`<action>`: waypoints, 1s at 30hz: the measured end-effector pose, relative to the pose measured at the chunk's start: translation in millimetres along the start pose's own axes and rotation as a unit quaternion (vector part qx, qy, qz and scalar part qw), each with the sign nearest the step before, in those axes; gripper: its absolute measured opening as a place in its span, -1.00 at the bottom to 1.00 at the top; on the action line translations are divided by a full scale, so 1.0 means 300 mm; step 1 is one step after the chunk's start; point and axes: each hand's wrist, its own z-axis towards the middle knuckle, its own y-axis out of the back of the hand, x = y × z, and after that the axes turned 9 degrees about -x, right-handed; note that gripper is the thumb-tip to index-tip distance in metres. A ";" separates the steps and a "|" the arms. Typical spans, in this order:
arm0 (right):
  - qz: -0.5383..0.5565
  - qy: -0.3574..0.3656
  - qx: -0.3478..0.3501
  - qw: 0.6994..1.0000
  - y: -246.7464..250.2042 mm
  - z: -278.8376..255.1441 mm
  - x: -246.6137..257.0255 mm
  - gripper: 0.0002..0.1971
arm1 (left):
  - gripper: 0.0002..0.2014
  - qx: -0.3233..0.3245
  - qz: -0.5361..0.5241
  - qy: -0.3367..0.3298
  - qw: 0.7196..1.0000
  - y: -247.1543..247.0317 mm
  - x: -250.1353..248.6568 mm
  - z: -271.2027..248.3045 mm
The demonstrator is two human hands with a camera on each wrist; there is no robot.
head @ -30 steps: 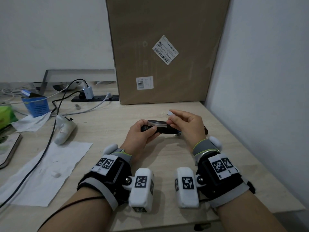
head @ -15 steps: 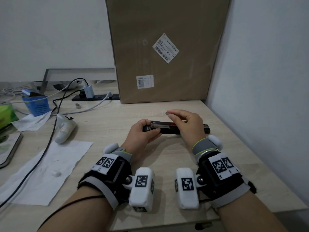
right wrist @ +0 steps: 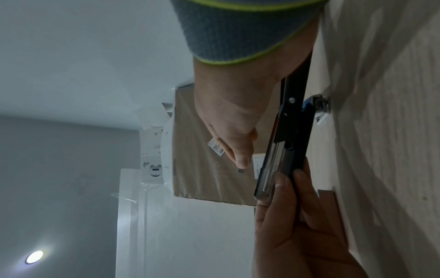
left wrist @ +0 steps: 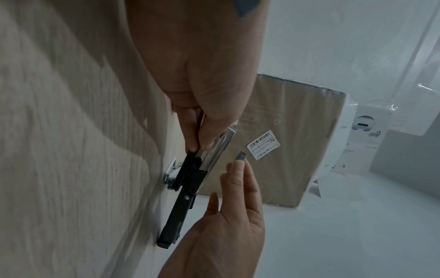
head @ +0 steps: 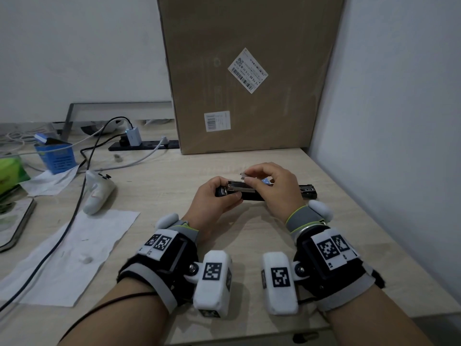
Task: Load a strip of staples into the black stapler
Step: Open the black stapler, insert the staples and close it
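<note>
The black stapler [head: 252, 194] lies open on the desk, its lid [head: 307, 191] folded flat to the right and the silver magazine [head: 235, 186] facing up. My left hand [head: 228, 190] grips its left end between thumb and fingers. My right hand [head: 245, 176] pinches a short strip of staples [head: 243, 174] just above the magazine, apart from it. In the left wrist view the staple strip [left wrist: 241, 156] hangs beside the stapler [left wrist: 188, 180]. The right wrist view shows the staple strip [right wrist: 240, 170] under my thumb, a small gap from the stapler [right wrist: 285, 146].
A tall cardboard box [head: 249, 83] stands behind the hands and a wall runs close on the right. A small blue and silver object [head: 265, 181] lies just behind the stapler. Left are a white controller [head: 98, 196], a paper sheet [head: 74, 253], a blue box [head: 56, 156] and cables.
My right hand has carried the staple strip a little left and down, closer to the open magazine. The left hand keeps its hold on the stapler.
</note>
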 end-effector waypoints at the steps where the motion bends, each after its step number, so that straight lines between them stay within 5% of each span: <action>1: 0.000 -0.001 0.009 1.000 0.000 -0.001 0.000 -0.93 | -0.85 0.000 0.002 -0.001 1.000 0.000 -0.001 0.000; 30: -0.094 0.008 0.059 0.994 0.006 -0.004 -0.009 -0.90 | -0.87 0.009 0.093 -0.030 0.995 0.003 -0.012 -0.022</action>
